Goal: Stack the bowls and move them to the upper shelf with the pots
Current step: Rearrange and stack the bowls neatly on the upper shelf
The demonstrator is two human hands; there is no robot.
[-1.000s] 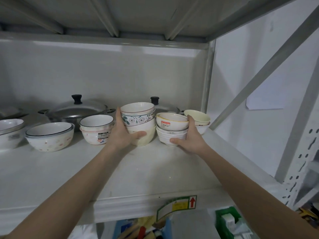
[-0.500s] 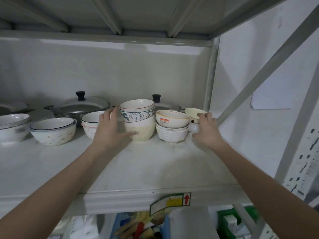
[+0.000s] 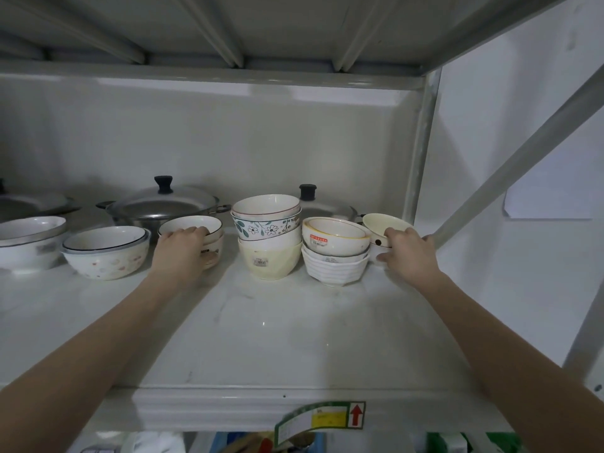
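Note:
Several stacks of bowls stand on the white upper shelf (image 3: 261, 338). My left hand (image 3: 183, 253) grips the black-rimmed bowl stack (image 3: 192, 225), fingers over its rim. My right hand (image 3: 408, 256) holds the cream bowl stack (image 3: 382, 223) at the far right, thumb on the rim. Between them stand the floral bowl stack (image 3: 268, 237) and the ribbed white bowl stack (image 3: 336, 253), both untouched. Two lidded pots sit behind: a wide one (image 3: 163, 204) and one (image 3: 323, 204) partly hidden by bowls.
Two larger bowls sit at the left: a speckled one (image 3: 104, 253) and a white one (image 3: 29, 243). A grey upright post (image 3: 421, 152) and a diagonal brace (image 3: 523, 152) bound the right side. A labelled shelf lip (image 3: 320, 420) runs along the front.
My left hand left the floral stack and moved left onto the black-rimmed stack. My right hand left the ribbed stack and moved right onto the cream stack.

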